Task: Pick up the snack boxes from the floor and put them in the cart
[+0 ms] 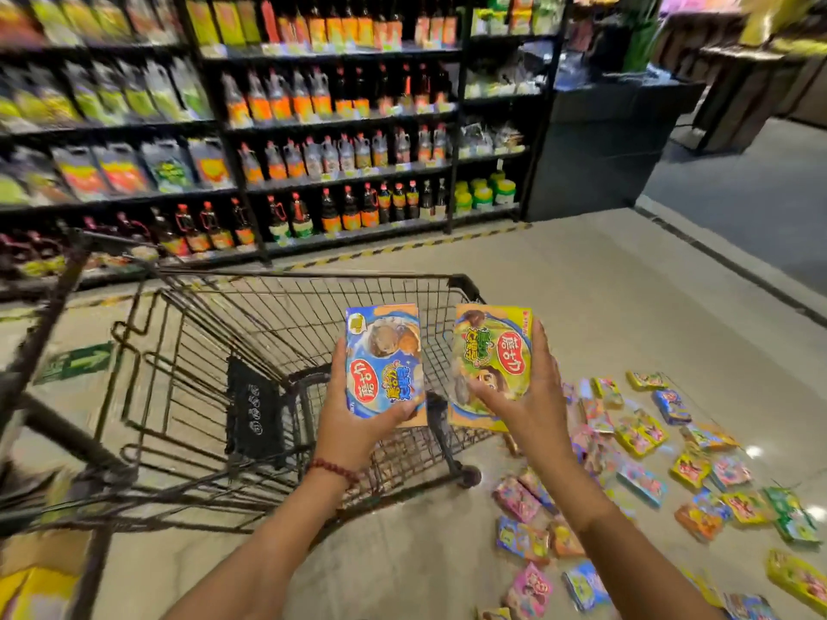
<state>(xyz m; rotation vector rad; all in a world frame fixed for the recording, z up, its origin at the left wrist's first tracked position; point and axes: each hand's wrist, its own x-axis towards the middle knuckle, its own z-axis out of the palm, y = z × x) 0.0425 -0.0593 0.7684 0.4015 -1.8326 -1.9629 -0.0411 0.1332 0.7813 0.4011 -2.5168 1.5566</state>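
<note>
I see my left hand [353, 429] gripping a blue cardboard snack box [384, 358] from below, thumb across its front, held above the black wire shopping cart [215, 351]. My right hand [532, 404] clasps a yellow-green cardboard snack box [488, 351] just beside it, over the cart's right rim. Many more colourful snack boxes [649, 467] lie scattered on the pale floor [604, 284] to the right of the cart.
</note>
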